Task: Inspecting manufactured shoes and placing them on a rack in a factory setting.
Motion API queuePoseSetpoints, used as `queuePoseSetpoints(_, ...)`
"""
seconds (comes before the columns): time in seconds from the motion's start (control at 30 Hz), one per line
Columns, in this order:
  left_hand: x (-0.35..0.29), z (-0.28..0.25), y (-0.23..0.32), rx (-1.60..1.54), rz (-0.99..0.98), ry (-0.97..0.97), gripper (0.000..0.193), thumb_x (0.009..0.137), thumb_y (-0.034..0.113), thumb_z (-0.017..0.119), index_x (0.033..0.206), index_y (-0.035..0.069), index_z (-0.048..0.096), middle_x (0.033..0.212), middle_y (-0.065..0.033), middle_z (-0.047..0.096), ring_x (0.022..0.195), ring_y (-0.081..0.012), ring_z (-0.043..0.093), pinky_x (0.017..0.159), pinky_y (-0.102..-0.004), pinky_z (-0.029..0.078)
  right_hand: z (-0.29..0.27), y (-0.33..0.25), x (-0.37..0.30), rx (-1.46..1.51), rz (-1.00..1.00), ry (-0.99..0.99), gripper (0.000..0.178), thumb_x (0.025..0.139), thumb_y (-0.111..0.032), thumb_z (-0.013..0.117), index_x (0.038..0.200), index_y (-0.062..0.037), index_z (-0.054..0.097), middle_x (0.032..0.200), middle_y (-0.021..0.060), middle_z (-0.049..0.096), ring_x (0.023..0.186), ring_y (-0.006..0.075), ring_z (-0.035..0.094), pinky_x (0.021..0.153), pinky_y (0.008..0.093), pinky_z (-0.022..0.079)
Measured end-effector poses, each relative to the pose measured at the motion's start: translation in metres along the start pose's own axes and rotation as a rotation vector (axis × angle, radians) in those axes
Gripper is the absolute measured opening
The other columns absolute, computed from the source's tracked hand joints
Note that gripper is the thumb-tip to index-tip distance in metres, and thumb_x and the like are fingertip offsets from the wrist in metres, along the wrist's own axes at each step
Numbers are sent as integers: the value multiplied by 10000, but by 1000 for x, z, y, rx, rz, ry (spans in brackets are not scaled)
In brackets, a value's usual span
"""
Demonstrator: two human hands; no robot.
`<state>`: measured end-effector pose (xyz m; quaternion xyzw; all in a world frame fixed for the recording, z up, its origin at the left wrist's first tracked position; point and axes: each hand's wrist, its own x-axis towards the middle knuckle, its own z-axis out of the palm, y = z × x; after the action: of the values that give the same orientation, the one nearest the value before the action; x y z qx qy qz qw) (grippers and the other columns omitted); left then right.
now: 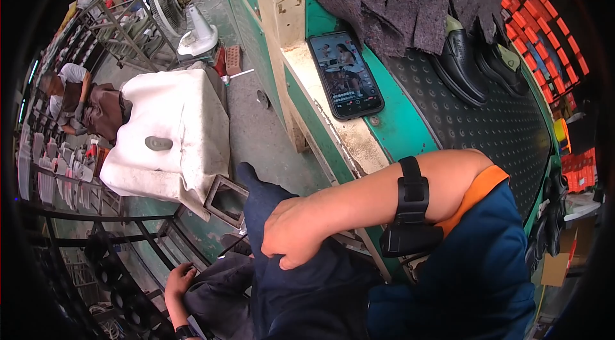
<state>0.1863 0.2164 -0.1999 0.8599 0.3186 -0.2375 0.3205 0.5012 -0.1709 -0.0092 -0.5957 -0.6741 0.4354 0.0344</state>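
- Has the right hand [291,234] well below and left of the phone [346,75], back up, fingers bent downward in a loose curl; cannot tell what, if anything, sits inside the grip.
- Rests that hand on dark blue cloth [259,202], also below and left of the phone.
- Has the left hand [179,279] farther below and left of the phone, fingers partly folded, against dark grey trousers [221,295]; cannot tell whether anything is held.
- Brings the right forearm [346,205] across below the phone, slanting down leftward, elbow bent near an orange cuff [474,196].
- Wears a black strap [413,196] on that forearm, below and right of the phone.
- Right of the phone, across a studded black mat [474,125]: black shoes [460,67].
- Above and right of the phone: ragged grey cloth [410,0].
- Far left of the phone: a white cover [198,122], with a co-worker [67,87] beyond.
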Motion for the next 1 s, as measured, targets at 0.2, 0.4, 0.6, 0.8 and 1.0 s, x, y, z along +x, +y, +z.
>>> queuePoseSetpoints(0.2,4,3,-15,-42,-11,17,432,900,284,673,1234,9,677,1104,-220,730,1069,-317,708,920,-387,539,1,1,-1,-16,5,13,402,890,-331,616,1167,-51,695,1139,187,704,1128,361,648,955,480,500)
queuePoseSetpoints(0.4,2,2,-15,-42,2,33,449,899,291,675,1238,-3,671,1111,-231,725,1078,-327,704,924,-395,537,1,1,-2,-24,9,22,393,889,-331,619,1149,-47,699,1121,189,707,1120,366,650,949,484,499)
queuePoseSetpoints(0.6,-2,-1,-7,-12,24,40,458,900,292,676,1239,-16,666,1115,-232,724,1073,-330,704,925,-397,537,2,2,-1,-35,-5,31,385,888,-333,620,1127,-42,700,1105,194,709,1111,369,653,941,487,502)
queuePoseSetpoints(0.8,-3,-2,-4,-4,19,40,454,905,279,671,1249,-18,660,1111,-227,726,1066,-324,706,920,-394,539,2,2,-2,-38,-3,30,382,889,-333,618,1117,-39,701,1099,197,710,1102,373,656,937,490,504)
queuePoseSetpoints(1.0,-3,-1,-7,-54,-31,23,454,908,269,670,1265,-11,656,1116,-217,728,1077,-313,704,925,-390,539,1,1,-3,-38,5,26,384,890,-332,619,1127,-39,699,1114,193,708,1112,371,652,944,487,500)
